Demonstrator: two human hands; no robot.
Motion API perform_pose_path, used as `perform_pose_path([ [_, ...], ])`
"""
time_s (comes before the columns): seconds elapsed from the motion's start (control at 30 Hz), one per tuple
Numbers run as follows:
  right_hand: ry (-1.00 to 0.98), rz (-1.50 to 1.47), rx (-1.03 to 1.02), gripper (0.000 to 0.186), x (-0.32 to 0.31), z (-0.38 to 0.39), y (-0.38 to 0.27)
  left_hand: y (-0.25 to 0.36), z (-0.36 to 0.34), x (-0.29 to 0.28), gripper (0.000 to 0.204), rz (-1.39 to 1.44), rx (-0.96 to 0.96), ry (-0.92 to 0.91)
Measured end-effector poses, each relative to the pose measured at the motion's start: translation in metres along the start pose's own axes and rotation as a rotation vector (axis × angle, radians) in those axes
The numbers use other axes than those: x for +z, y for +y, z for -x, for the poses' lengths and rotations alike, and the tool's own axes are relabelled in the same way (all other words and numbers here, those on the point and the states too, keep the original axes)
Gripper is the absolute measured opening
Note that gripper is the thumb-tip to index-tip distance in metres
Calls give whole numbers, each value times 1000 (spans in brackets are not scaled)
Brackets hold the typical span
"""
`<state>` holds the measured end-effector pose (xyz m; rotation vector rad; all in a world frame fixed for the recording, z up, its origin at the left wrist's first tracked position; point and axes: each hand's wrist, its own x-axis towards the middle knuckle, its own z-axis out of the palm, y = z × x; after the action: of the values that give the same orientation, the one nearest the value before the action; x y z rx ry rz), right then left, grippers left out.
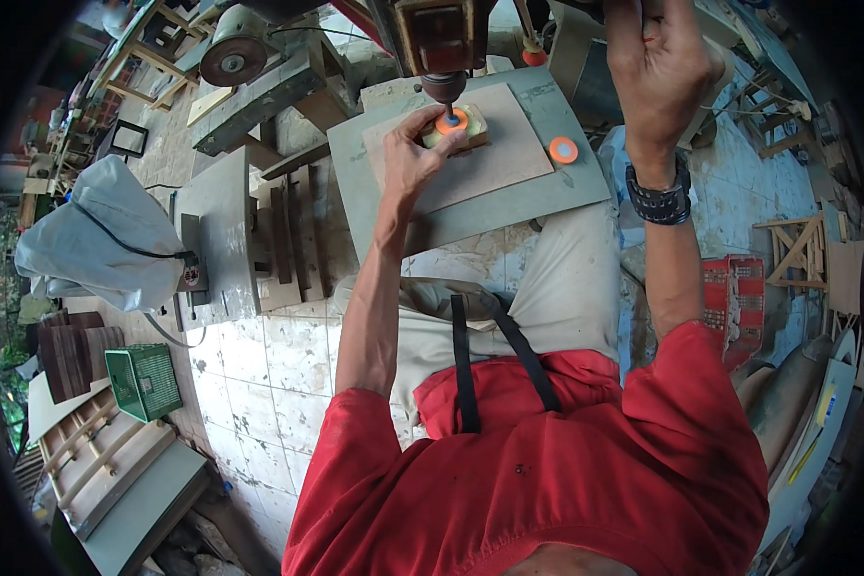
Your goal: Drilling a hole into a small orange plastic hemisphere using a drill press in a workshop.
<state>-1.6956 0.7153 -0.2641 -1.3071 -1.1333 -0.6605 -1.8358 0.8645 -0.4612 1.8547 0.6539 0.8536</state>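
Note:
An orange disc (453,121) with a dark centre lies on a small wooden block (474,135) under the drill press (441,36). The drill chuck (444,87) points straight down at it, and its bit meets the disc's middle. My left hand (415,154) steadies the disc, thumb on the near side and fingers on the left. Raised at the upper right, my right hand (664,62) has curled fingers; what they close on is hidden at the picture's top edge. A second orange disc (564,150) with a pale centre rests to the right on the grey-green board (374,206).
A thin brown sheet (509,178) lies beneath the block. To the left stand a bench grinder (232,53) and a machine under a grey cloth (106,226). A green basket (144,380) sits lower left, a red crate (732,307) at right.

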Motion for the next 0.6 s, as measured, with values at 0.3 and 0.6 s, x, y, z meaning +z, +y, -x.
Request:
perform_pose_path([
  [0.3, 100, -342, 63, 33, 8, 2, 13, 4, 0, 0, 45, -24, 22, 5],
  [0.6, 286, -300, -112, 33, 33, -5, 19, 3, -1, 1, 43, -59, 81, -18],
])
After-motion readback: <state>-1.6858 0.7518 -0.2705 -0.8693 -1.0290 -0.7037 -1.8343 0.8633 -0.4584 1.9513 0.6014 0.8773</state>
